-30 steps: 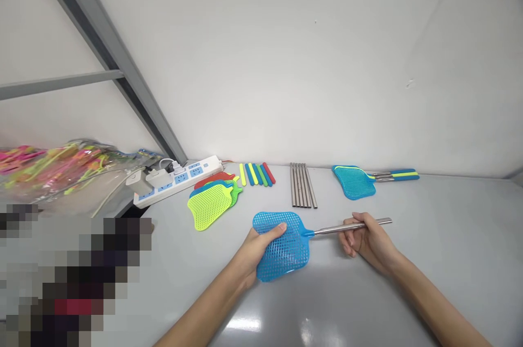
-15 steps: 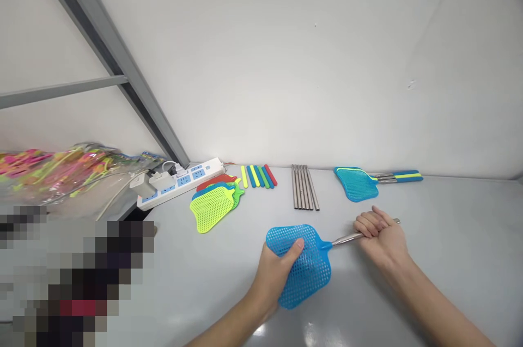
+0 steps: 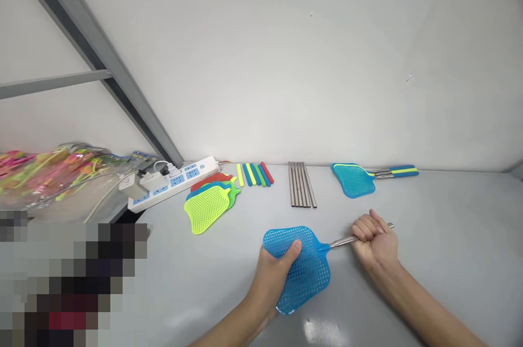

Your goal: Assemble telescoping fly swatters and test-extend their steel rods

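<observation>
A blue perforated fly swatter head (image 3: 308, 268) is gripped by my left hand (image 3: 273, 273), thumb on its upper face and the other fingers hidden beneath. A metal rod (image 3: 342, 241) meets the neck of the head. My right hand (image 3: 375, 241) is wrapped round this rod, whose bare end pokes out past the fist. Behind my hands several metal rods (image 3: 300, 186) lie side by side. Several coloured handle grips (image 3: 255, 175) form a row to their left. Loose swatter heads (image 3: 207, 208) in yellow-green, blue, red and green overlap further left.
Swatters with blue and yellow grips (image 3: 354, 181) are stacked at the back right by the wall. A white power strip (image 3: 174, 183) with plugs stands at the left. Beyond it are plastic-bagged colourful items (image 3: 57, 175) and a grey metal frame (image 3: 122, 93).
The view has shifted slightly. Both hands keep the same hold on the blue swatter head and its rod, with hardly any movement.
</observation>
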